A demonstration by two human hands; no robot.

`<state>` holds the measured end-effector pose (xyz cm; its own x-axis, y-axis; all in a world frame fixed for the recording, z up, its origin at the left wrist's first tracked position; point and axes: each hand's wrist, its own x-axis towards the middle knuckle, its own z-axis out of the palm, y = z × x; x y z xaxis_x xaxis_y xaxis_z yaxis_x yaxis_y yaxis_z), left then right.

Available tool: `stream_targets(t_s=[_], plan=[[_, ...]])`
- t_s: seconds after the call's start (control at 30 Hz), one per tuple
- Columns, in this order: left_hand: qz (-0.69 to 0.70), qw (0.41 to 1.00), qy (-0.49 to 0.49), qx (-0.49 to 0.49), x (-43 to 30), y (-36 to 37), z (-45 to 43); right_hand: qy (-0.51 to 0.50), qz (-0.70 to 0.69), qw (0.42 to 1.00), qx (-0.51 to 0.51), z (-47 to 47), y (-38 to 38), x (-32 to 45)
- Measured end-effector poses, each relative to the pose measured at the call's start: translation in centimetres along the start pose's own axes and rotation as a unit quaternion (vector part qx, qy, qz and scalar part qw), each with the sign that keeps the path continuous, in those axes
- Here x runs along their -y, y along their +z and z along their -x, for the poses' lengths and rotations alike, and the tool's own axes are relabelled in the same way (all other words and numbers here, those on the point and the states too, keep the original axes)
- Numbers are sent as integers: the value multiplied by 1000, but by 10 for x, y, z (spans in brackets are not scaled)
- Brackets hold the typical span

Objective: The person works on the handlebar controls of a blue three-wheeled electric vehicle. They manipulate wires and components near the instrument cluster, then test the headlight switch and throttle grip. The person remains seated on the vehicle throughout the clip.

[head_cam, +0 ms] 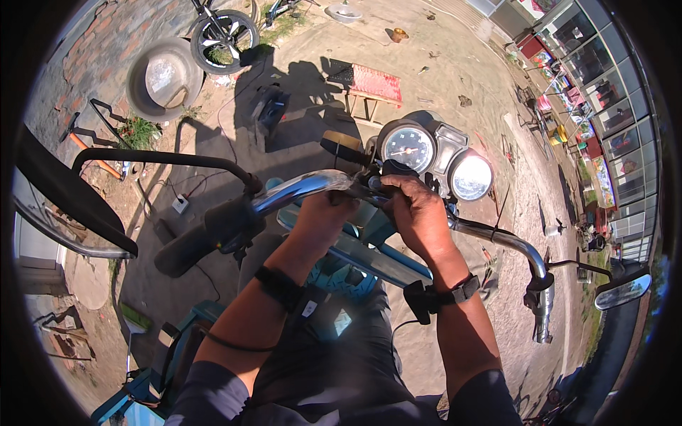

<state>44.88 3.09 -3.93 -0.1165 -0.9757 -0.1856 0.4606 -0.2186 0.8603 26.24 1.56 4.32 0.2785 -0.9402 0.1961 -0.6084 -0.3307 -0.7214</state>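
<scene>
Chrome handlebars (306, 187) of a motor vehicle with a blue frame cross in front of me. My left hand (333, 210) is at the underside of the bar near its middle, fingers curled; what they touch is hidden. Close by on the right, my right hand (418, 205) reaches to the clamp area just below the round speedometer (408, 149), thumb and fingers bent around something too small to tell. A second round gauge (471, 177) glares in the sun. The black rubber grip (184, 254) is on the left bar end; the right end (542, 314) shows bare metal. Both wrists wear black straps.
Mirrors stick out at left (74, 197) and right (623, 292). Beyond the bars stand a red woven stool (375, 84), a large metal basin (139, 80) and a bicycle wheel (225, 41). A white power socket (180, 203) with cables lies on the ground at left.
</scene>
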Motion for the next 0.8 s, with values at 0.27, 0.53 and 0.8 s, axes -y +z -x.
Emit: stream_targets(t_s=[0.27,0.53,0.8], plan=[[-71,997,13,-13,-8,4,1,94,20,995,10,18,-11,-6],[-192,980,-7,-48,-13,9,2,61,49,997,5,48,-14,-27],[-377,922,62,-57,-8,-1,5,70,86,994,1,72,-13,-37]])
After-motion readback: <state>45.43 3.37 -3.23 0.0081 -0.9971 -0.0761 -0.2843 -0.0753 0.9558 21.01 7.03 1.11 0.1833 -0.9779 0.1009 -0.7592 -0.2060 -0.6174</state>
